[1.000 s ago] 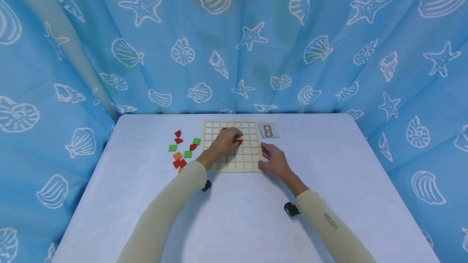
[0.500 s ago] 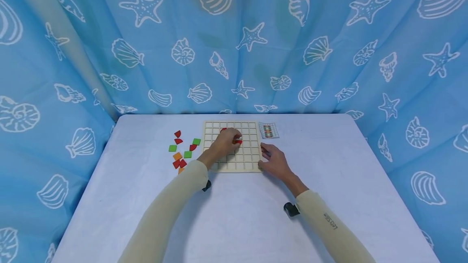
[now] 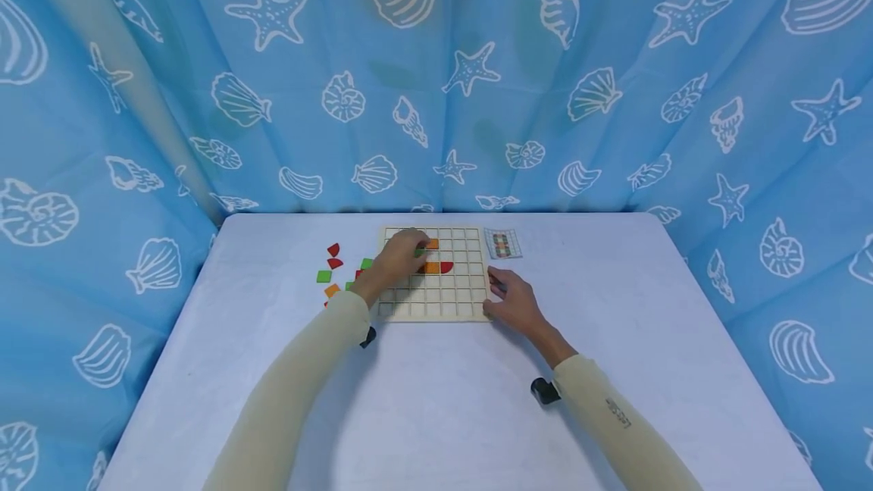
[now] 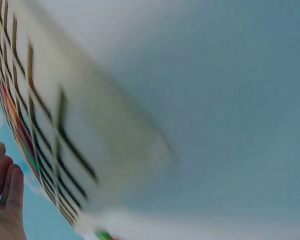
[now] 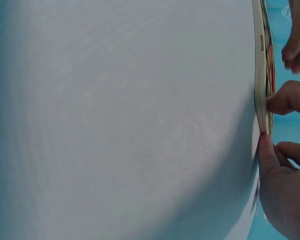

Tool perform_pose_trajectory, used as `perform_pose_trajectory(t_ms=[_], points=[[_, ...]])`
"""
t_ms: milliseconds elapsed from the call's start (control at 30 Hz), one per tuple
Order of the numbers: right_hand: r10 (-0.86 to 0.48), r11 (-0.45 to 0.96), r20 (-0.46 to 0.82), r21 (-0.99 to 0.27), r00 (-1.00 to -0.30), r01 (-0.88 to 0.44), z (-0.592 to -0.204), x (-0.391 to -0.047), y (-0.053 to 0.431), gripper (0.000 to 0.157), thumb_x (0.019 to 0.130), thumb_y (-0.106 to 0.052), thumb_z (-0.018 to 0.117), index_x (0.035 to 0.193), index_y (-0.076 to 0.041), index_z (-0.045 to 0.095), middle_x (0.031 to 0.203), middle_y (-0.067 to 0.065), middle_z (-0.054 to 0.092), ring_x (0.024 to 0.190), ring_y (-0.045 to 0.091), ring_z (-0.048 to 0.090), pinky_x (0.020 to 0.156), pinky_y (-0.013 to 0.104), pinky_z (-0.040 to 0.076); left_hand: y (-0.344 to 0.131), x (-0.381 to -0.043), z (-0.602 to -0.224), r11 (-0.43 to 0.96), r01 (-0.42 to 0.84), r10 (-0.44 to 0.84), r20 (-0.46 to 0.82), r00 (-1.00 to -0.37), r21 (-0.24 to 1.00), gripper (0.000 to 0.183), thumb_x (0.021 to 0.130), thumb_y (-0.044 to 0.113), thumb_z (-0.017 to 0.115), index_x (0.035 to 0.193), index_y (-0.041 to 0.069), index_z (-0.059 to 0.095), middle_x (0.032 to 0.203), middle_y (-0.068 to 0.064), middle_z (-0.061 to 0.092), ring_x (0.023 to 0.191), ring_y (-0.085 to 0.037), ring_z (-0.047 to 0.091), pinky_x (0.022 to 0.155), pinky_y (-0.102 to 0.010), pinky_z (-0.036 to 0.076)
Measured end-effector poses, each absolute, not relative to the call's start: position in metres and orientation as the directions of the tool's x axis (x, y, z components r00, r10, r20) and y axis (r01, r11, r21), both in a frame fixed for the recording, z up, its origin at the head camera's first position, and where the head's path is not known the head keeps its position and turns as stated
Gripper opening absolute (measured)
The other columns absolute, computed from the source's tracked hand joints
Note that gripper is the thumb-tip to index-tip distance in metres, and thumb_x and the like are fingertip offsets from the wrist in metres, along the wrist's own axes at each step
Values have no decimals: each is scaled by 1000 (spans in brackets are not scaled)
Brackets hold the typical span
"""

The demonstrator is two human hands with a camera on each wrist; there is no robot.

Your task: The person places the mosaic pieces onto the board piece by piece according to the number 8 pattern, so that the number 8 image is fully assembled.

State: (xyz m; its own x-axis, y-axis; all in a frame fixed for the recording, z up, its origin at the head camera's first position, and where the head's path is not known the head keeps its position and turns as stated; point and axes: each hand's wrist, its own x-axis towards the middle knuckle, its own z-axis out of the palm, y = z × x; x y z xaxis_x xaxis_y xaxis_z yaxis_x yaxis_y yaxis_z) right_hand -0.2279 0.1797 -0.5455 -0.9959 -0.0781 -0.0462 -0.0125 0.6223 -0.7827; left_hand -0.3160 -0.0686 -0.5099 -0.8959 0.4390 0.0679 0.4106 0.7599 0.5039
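A pale wooden grid board (image 3: 467,288) lies on the table. My left hand (image 3: 402,252) hovers over its upper left part, fingers loosely bent, with no piece showing between them. Beside those fingertips several tiles sit in the grid: an orange square (image 3: 433,244), another orange square tile (image 3: 433,268) lower down, and a red quarter-round tile (image 3: 446,267) to its right. A bit of green tile (image 3: 419,253) peeks out from under the fingers. At the board's near right corner my right hand (image 3: 513,298) holds the edge between thumb and fingers; the right wrist view shows both fingertips against it.
Left of the board lie loose tiles: a red quarter-round (image 3: 333,249), a green square (image 3: 323,276), an orange square (image 3: 332,290) and others partly behind the left forearm. A small printed pattern card (image 3: 502,243) lies right of the board. A blue shell-print curtain (image 3: 436,120) surrounds the table.
My left hand has let go of the red quarter-round tile and moved left and slightly away across the board, uncovering the orange and red tiles. My right hand stays at the corner.
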Motion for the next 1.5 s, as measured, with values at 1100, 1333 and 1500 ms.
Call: perform_pose_trajectory(t_ms=[1100, 1333, 1500], points=[[-78, 623, -14, -782, -997, -38, -552, -230, 181, 70, 78, -4, 69, 143, -1, 45, 128, 13, 54, 120, 22, 54, 99, 31, 46, -163, -310, -522, 888, 148, 207, -90, -974, 435, 41, 87, 20, 73, 123, 3, 62, 114, -11, 59, 104, -26, 50, 96, -38, 49], [-77, 632, -11, -774, -997, -41, -552, -230, 181, 70, 79, -5, 70, 144, -1, 45, 128, 13, 55, 120, 23, 55, 99, 32, 46, -158, -311, -520, 874, 156, 226, -101, -969, 461, 40, 87, 15, 73, 124, 5, 62, 115, -10, 59, 106, -26, 51, 99, -38, 47], [-73, 639, -19, -769, -997, -32, -551, -230, 181, 70, 79, -6, 70, 144, -2, 44, 129, 12, 54, 120, 23, 54, 99, 31, 45, -156, -312, -520, 874, 146, 222, -113, -969, 464, 40, 88, 16, 71, 126, 6, 61, 118, -10, 59, 108, -26, 51, 101, -40, 45]])
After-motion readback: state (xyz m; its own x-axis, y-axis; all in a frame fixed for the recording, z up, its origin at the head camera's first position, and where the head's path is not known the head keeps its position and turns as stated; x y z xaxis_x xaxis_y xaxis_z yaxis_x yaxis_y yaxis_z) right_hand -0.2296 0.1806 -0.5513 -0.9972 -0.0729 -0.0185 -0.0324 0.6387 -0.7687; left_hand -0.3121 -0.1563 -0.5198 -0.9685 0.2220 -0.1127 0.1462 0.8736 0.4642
